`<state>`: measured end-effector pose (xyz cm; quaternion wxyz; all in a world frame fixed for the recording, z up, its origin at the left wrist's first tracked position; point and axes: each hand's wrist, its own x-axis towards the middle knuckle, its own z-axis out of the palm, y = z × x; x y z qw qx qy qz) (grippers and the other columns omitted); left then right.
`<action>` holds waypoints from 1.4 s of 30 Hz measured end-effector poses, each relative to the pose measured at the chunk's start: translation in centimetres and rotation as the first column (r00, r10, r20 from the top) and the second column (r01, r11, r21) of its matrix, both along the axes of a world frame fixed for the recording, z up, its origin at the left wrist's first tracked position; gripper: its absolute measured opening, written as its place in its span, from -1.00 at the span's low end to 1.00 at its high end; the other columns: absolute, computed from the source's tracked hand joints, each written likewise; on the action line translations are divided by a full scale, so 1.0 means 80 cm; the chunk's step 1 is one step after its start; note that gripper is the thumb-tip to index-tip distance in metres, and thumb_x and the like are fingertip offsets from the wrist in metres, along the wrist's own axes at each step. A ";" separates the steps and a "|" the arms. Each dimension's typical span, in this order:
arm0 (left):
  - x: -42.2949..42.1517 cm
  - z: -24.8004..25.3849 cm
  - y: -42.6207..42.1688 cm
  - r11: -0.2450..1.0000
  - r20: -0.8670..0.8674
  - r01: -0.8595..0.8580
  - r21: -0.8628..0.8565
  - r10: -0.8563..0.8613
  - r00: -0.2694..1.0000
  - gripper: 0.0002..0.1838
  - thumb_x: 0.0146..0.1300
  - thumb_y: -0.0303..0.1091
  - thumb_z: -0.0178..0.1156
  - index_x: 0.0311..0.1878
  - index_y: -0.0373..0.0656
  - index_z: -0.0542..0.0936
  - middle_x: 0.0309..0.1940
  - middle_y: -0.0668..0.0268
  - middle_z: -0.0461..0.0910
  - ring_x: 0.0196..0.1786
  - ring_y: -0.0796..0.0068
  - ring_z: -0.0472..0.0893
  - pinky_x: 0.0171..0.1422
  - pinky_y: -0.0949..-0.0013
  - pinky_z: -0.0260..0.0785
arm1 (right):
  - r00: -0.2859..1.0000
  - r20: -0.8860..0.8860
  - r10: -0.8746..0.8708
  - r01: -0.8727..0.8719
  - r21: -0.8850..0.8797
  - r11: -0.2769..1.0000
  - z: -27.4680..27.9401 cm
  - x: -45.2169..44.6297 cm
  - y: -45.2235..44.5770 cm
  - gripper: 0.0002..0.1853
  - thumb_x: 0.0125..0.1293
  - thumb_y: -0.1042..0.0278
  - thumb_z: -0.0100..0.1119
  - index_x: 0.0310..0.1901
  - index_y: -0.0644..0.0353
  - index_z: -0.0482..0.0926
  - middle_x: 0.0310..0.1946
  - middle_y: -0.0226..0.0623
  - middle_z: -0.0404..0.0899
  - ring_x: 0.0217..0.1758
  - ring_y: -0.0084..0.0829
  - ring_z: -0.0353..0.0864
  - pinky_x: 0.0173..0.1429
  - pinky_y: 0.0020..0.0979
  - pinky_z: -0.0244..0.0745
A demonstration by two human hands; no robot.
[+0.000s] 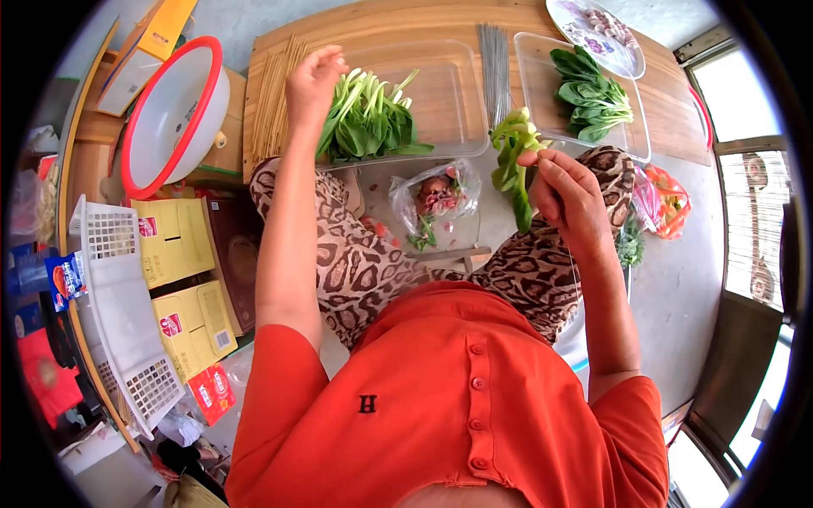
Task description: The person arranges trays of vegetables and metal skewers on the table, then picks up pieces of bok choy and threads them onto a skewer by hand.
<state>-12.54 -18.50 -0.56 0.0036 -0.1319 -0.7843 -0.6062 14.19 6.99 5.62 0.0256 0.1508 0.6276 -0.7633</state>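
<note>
My right hand (573, 182) is closed in a pinch on a thin skewer, beside a bunch of leafy greens (512, 161) that hangs over the gap between my knees. My left hand (317, 80) is raised at the left edge of a clear tray (453, 93), its fingers curled; whether it holds anything is too small to tell. Green leaves with pale stems (368, 123) are heaped in that tray. In a second clear tray (538, 63) at the right lies another bunch of greens (589, 97). Metal skewers (494, 72) lie between the trays.
Wooden sticks (275, 106) lie on the table's left end. A patterned plate (563, 13) with meat pieces is at the back right. Below the table edge is a plastic bag (434, 196) of scraps. At left stand a red-rimmed basin (174, 118) and yellow boxes (174, 245).
</note>
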 end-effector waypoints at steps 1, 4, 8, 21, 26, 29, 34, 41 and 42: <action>-0.019 -0.009 -0.005 1.000 0.000 -0.001 -0.006 0.001 1.000 -0.70 0.29 -0.38 0.18 0.06 -0.26 0.57 -0.05 0.22 0.64 -0.09 0.50 0.65 0.03 0.46 0.47 | 1.000 0.019 -0.012 0.012 0.007 1.000 -0.002 0.001 0.002 -0.72 0.48 0.31 -0.12 -0.06 0.26 0.57 -0.73 -0.62 0.19 -0.69 -0.78 0.06 -0.58 -0.67 -0.08; -0.065 -0.059 -0.001 0.996 0.010 -0.014 -0.086 0.014 1.000 -0.74 0.19 -0.38 0.20 -0.07 -0.24 0.65 -0.31 0.24 0.71 -0.27 0.56 0.69 -0.16 0.51 0.48 | 1.000 0.029 -0.007 0.007 -0.009 1.000 -0.006 -0.001 0.002 -0.72 0.47 0.30 -0.12 -0.05 0.26 0.57 -0.73 -0.61 0.19 -0.69 -0.77 0.06 -0.58 -0.67 -0.08; -0.074 -0.106 0.036 0.925 0.042 0.036 -0.378 -0.022 0.999 -0.77 0.15 -0.22 0.23 -0.21 -0.11 0.70 -0.39 0.24 0.72 -0.29 0.44 0.71 -0.15 0.41 0.50 | 0.999 0.031 0.017 -0.016 -0.043 0.999 -0.010 -0.005 0.000 -0.72 0.48 0.31 -0.13 -0.05 0.27 0.56 -0.72 -0.61 0.20 -0.68 -0.77 0.07 -0.57 -0.67 -0.07; -0.068 -0.170 0.063 0.601 -0.092 -0.158 -0.784 0.138 0.986 -0.59 0.01 -0.18 0.38 -0.04 -0.06 0.63 -0.14 0.19 0.68 -0.08 0.16 0.66 -0.03 0.13 0.49 | 0.995 0.092 0.032 -0.027 -0.056 0.998 -0.021 -0.006 0.004 -0.72 0.49 0.30 -0.11 -0.06 0.28 0.57 -0.72 -0.61 0.22 -0.67 -0.77 0.10 -0.56 -0.66 -0.03; -0.079 -0.167 0.039 0.904 0.141 0.021 -0.427 0.044 0.989 -0.72 0.01 -0.22 0.27 -0.22 -0.14 0.68 -0.46 0.23 0.67 -0.36 0.36 0.64 -0.21 0.31 0.43 | 0.994 0.089 0.062 -0.055 -0.073 0.996 -0.020 -0.013 -0.003 -0.72 0.49 0.30 -0.12 -0.06 0.27 0.57 -0.71 -0.61 0.23 -0.66 -0.77 0.11 -0.56 -0.66 -0.02; -0.061 -0.124 0.039 0.922 0.114 -0.042 -0.386 0.092 0.989 -0.73 0.05 -0.24 0.24 -0.20 -0.14 0.67 -0.50 0.27 0.65 -0.42 0.47 0.60 -0.28 0.35 0.40 | 0.996 0.065 0.066 -0.063 -0.054 0.997 -0.018 -0.015 -0.010 -0.73 0.49 0.31 -0.12 -0.05 0.27 0.56 -0.70 -0.60 0.23 -0.66 -0.77 0.12 -0.56 -0.65 -0.02; -0.039 -0.056 0.039 0.998 0.107 -0.066 0.024 0.063 0.992 -0.79 0.24 -0.48 0.17 -0.06 -0.26 0.61 -0.32 0.33 0.66 -0.36 0.63 0.58 -0.23 0.52 0.43 | 0.994 0.052 0.095 -0.090 -0.079 0.993 -0.012 -0.016 -0.020 -0.73 0.49 0.32 -0.13 -0.05 0.28 0.56 -0.70 -0.59 0.24 -0.66 -0.76 0.13 -0.56 -0.65 -0.01; 0.003 0.006 0.038 0.955 0.195 -0.102 0.279 0.048 0.980 -0.82 0.23 -0.52 0.20 -0.10 -0.28 0.54 -0.35 0.33 0.56 -0.36 0.54 0.61 -0.37 0.46 0.48 | 0.992 0.013 0.123 -0.123 -0.027 0.992 0.006 -0.024 -0.033 -0.73 0.49 0.32 -0.13 -0.06 0.27 0.56 -0.71 -0.59 0.25 -0.66 -0.76 0.13 -0.55 -0.65 0.02; 0.012 0.009 0.040 0.921 0.169 -0.089 0.378 0.025 0.985 -0.82 0.22 -0.49 0.19 -0.11 -0.28 0.53 -0.38 0.33 0.55 -0.40 0.55 0.60 -0.39 0.45 0.47 | 0.992 0.011 0.124 -0.124 -0.025 0.992 0.008 -0.026 -0.037 -0.73 0.49 0.32 -0.13 -0.06 0.27 0.56 -0.71 -0.59 0.25 -0.66 -0.76 0.13 -0.55 -0.65 0.02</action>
